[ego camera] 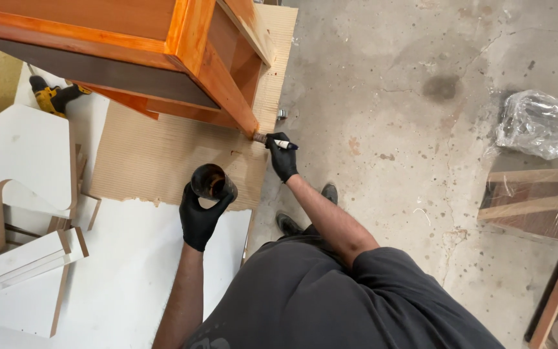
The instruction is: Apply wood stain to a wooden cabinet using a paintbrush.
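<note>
Both my hands wear black gloves. My left hand (200, 220) grips a small dark round can (211, 181) of brown liquid, held over a sheet of corrugated cardboard (156, 161). My right hand (283, 158) holds a paintbrush (272, 140) by its handle, with the bristles touching the foot of an orange-brown varnished wooden cabinet leg (230, 97). The cabinet (130, 45) fills the upper left and stands on the cardboard.
White cut boards (27, 194) with brown edges lie at left, with a yellow and black power tool (53, 95) behind them. Stained concrete floor (408, 97) spreads to the right. A crumpled clear plastic bag (540, 123) and wrapped wooden pieces (527, 200) sit at far right.
</note>
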